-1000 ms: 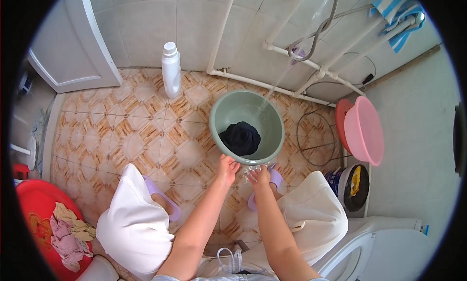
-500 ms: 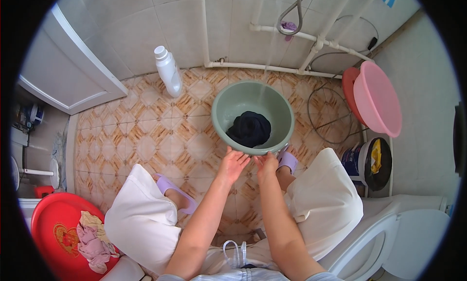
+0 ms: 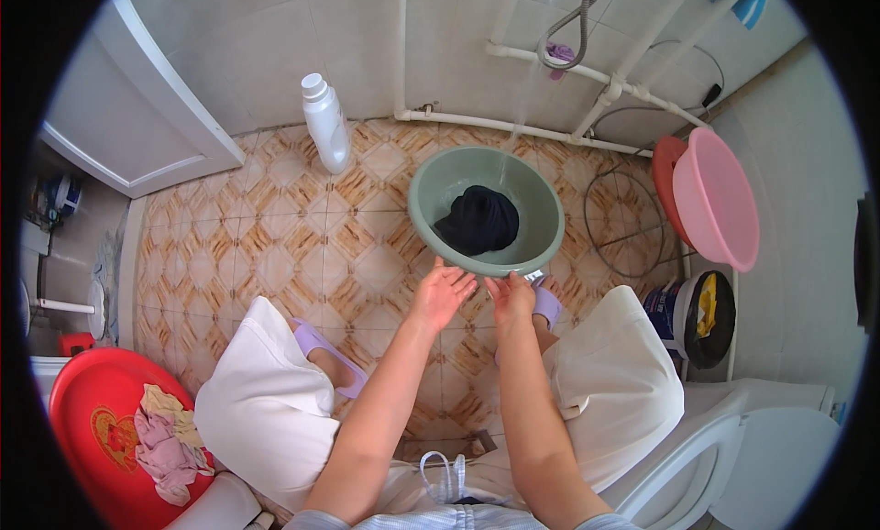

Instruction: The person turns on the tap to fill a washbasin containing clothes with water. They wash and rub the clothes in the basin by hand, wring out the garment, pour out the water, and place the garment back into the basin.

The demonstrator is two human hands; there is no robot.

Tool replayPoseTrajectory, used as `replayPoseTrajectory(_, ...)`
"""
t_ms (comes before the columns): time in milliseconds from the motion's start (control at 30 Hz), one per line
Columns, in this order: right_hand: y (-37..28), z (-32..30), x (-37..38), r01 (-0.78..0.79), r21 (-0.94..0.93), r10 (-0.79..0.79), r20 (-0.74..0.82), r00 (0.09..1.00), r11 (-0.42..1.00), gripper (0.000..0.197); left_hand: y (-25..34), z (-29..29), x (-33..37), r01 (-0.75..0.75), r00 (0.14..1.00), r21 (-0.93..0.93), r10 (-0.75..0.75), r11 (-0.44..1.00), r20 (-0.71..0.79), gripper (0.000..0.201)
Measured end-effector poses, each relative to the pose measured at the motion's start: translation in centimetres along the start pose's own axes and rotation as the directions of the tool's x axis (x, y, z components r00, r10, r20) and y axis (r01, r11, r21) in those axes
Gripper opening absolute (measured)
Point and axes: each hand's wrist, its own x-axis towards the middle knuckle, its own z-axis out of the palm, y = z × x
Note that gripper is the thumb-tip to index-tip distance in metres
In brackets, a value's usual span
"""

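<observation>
A dark cloth (image 3: pixel 480 221) lies in the green basin (image 3: pixel 543 220) as water (image 3: pixel 519 119) streams down at the basin's far side. At its near rim, your left hand (image 3: pixel 440 298) has a loosened grip, fingers extended; whether your right hand (image 3: pixel 511 300) grasps the rim, one cannot tell. A white bottle (image 3: pixel 325 126) stands left of the basin, a pink tub (image 3: pixel 720 200) right.
</observation>
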Motion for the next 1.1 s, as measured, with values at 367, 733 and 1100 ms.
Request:
replayPoseTrajectory(367, 0.1, -0.6, 0.8, 0.003, -0.091, -0.001, 0.025, 1.0, 0.996, 0.011, -0.8, -0.6, 0.2, -0.003, 0.998, 0.047, 0.006, 0.999, -0.069, 0.065)
replayPoseTrajectory(733, -0.3, 0.3, -0.7, 0.152, -0.499, -0.219, -0.079, 0.973, 0.853, 0.032, -2.6, -6.1, 1.1, 0.115, 0.972, 0.092, -0.094, 0.989, -0.215, 0.023)
replayPoseTrajectory(1100, -2.6, 11.7, 8.7, 0.564, -0.816, -0.367, 0.566, 0.738, -0.126, 0.071, -3.4, -5.9, 2.1, 0.195, 0.888, 0.225, -0.074, 0.955, -0.454, 0.028)
